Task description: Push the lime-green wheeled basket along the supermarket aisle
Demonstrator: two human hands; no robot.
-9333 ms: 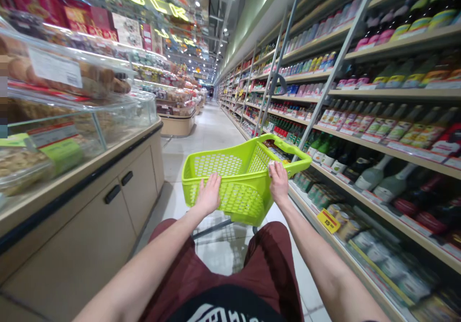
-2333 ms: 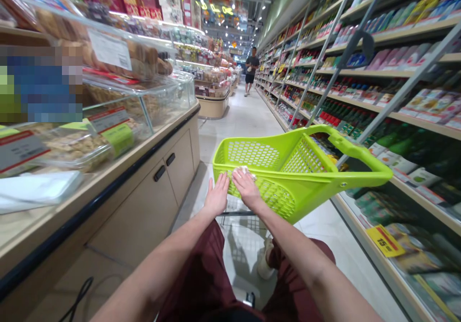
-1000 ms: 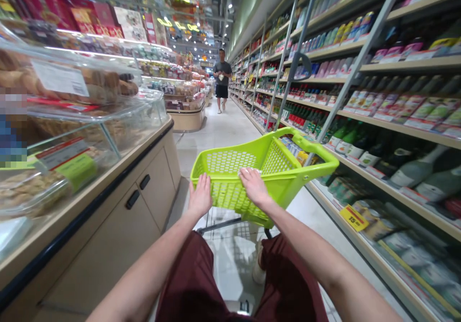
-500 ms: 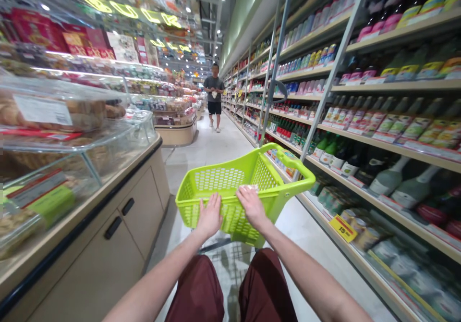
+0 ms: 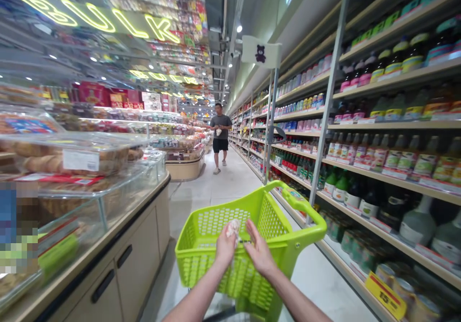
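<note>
A lime-green shopping cart [image 5: 196,262] with a perforated basket stands sideways in front of me, its handle to the right. My left hand [image 5: 225,247] is closed around a crumpled whitish tissue [image 5: 233,227] above the cart's near rim. Beside it, my right hand [image 5: 260,251] is open, palm turned toward the tissue and fingers stretched out. A narrow gap separates the two hands. A small dark bit shows between them at the rim, too small to name. The visible inside of the basket holds nothing.
Shelves of bottles [image 5: 396,154] and cans line the right side, with a yellow price tag [image 5: 385,295] low down. On the left runs a counter [image 5: 140,245] with packed baked goods [image 5: 72,158]. A person [image 5: 220,132] walks in the aisle ahead.
The tissue has passed from under my right hand to my left hand. Both hands have lifted off the cart's rim. My view has tilted up, and the person ahead is nearer.
</note>
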